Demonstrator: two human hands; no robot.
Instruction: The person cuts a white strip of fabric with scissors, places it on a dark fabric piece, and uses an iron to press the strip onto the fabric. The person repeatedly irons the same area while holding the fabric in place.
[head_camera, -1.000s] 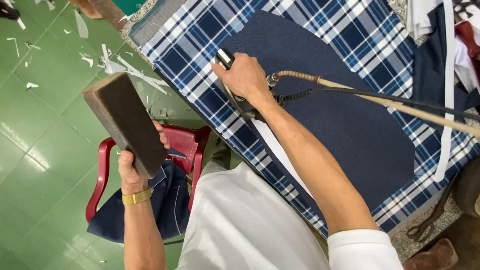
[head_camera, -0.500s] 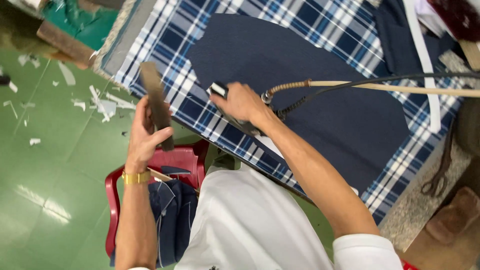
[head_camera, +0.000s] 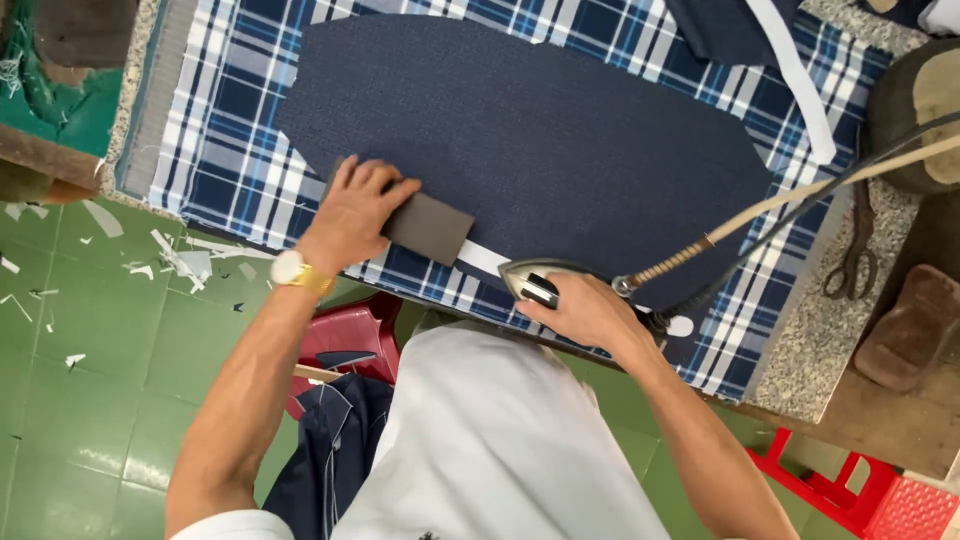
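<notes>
My left hand (head_camera: 352, 215) presses flat on a dark grey block (head_camera: 425, 228); the fingers spread over its far end, so this grip is laid on top rather than wrapped around it. The block lies on the near edge of a navy cloth piece (head_camera: 540, 130), which spreads away from both my hands across the bench (head_camera: 230, 120), itself covered in blue and white plaid. A gold watch (head_camera: 292, 270) sits on that wrist.

Just to the right of the block, my right hand (head_camera: 590, 315) is closed around the handle of an iron (head_camera: 535, 283). Its pointed metal nose faces the block, and the 2 are near but apart. A white strip (head_camera: 480, 258) of fabric shows between them, under the cloth's edge. From behind my right grip, a braided cord (head_camera: 700, 245) and a black cable (head_camera: 860, 170) run up and away to the right.

Further right of the iron hand, a pair of scissors (head_camera: 855, 265) lies on the speckled stone edge, and a brown wooden block (head_camera: 910, 325) sits beyond them. Another white strip (head_camera: 800, 85) crosses the plaid at the far right.

Below my left arm stands a red plastic chair (head_camera: 345, 335) with navy garments (head_camera: 335, 450) draped on it, over a green tiled floor (head_camera: 90, 340) scattered with white scraps.
</notes>
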